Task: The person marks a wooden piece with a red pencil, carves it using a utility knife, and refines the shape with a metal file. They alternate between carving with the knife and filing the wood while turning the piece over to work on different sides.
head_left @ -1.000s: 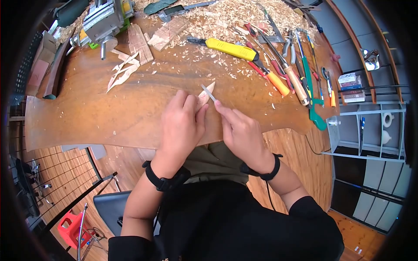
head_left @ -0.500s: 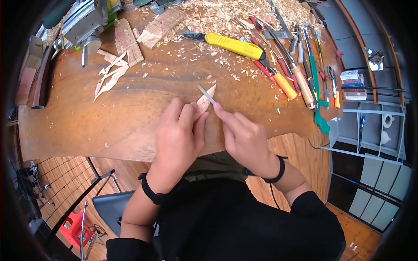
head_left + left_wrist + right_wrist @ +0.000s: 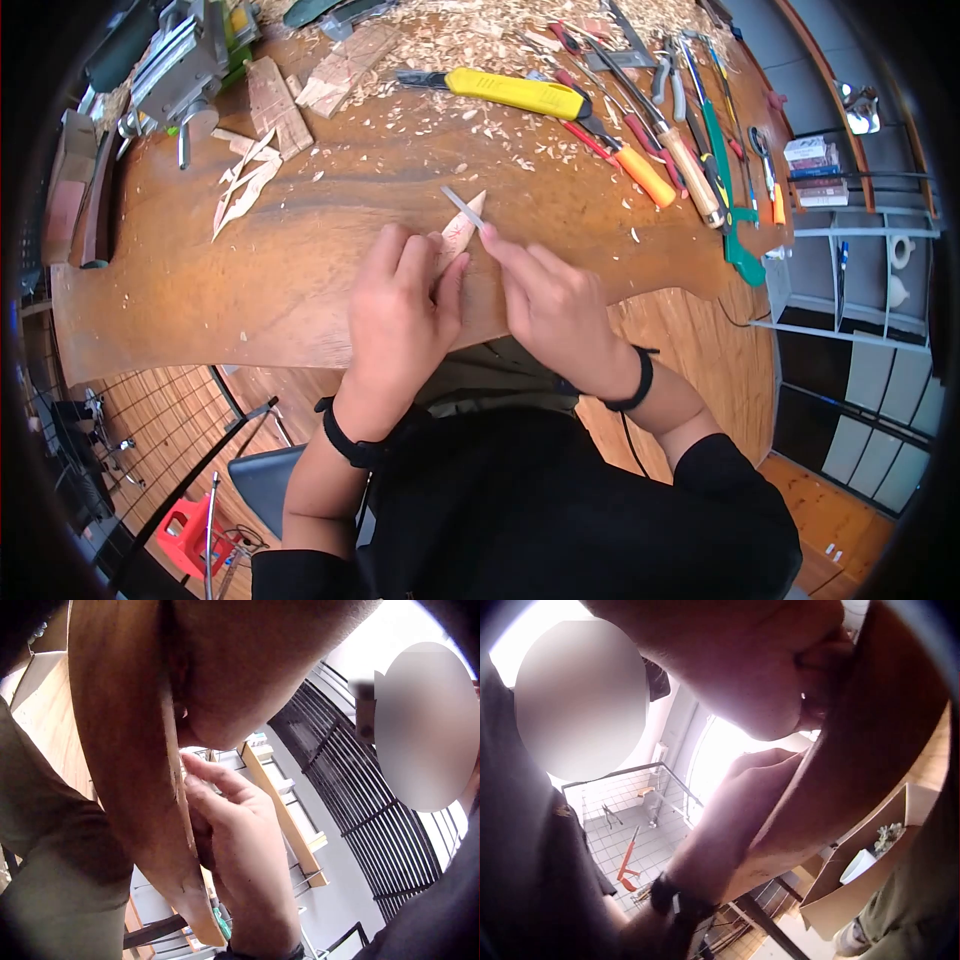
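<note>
In the head view a pale pointed wood piece (image 3: 458, 236) with red marks lies at the table's near side, its tip pointing away from the body. The left hand (image 3: 396, 305) pinches its near end between thumb and fingers. The right hand (image 3: 555, 310) grips a thin grey flat tool (image 3: 461, 206), whose bare end crosses the piece near its tip. Most of the tool's other end is hidden in the right hand. Both wrist views show the hands at the table edge, with the piece itself not clearly visible.
A yellow cutter (image 3: 515, 93), an orange-handled tool (image 3: 645, 177), a wooden-handled tool (image 3: 690, 180) and a green-handled saw (image 3: 742, 260) lie beyond the hands. Wood shavings (image 3: 480, 40) cover the back. Wood scraps (image 3: 246, 182) and a metal vise (image 3: 180, 75) are at the left.
The head view has shifted. The grey tool has slid slightly across the wood piece toward the left, and both hands keep their hold.
</note>
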`<action>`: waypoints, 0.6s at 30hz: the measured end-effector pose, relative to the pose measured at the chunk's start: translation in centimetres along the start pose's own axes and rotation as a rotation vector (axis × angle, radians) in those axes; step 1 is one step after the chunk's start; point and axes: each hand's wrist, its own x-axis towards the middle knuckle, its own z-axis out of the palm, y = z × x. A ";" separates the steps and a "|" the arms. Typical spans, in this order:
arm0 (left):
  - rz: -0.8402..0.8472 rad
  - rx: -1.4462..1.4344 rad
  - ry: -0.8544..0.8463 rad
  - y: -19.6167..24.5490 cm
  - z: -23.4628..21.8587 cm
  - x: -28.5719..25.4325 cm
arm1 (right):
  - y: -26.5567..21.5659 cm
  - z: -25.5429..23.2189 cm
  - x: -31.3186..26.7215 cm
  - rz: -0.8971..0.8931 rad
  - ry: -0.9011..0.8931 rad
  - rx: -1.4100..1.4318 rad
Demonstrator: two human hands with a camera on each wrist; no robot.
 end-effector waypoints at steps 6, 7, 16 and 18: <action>-0.049 0.022 -0.005 0.3 0.0 -0.1 | 0.2 0.8 1.3 0.071 0.051 0.089; -0.048 0.026 -0.007 0.3 0.0 -0.2 | 0.1 0.6 0.7 0.072 0.054 0.087; -0.030 0.059 -0.005 0.4 -0.1 -0.1 | -0.4 -0.4 -1.6 0.026 -0.026 -0.002; -0.086 0.007 -0.028 0.4 -0.1 0.0 | -0.1 -0.2 0.1 0.065 0.001 -0.007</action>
